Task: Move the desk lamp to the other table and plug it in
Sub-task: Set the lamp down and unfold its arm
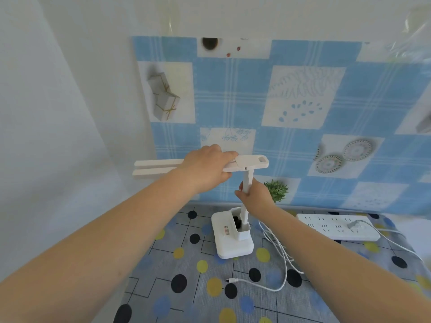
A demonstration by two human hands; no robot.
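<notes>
While the left hand (207, 166) is gripping the lamp head (251, 161) and the right hand (254, 199) is clasping its stem (247, 180), the person seems to be positioning the desk lamp (233, 238); next, the loose cable plug (232, 280) is likely needing the power strip (335, 227).

The scene is lit brightly and evenly by soft daylight. Only faint shadows are cast. Glare is seen on clear plastic film (410, 33) at top right. Straight lines are bent by wide-angle distortion, and edges are slightly blurred.
</notes>
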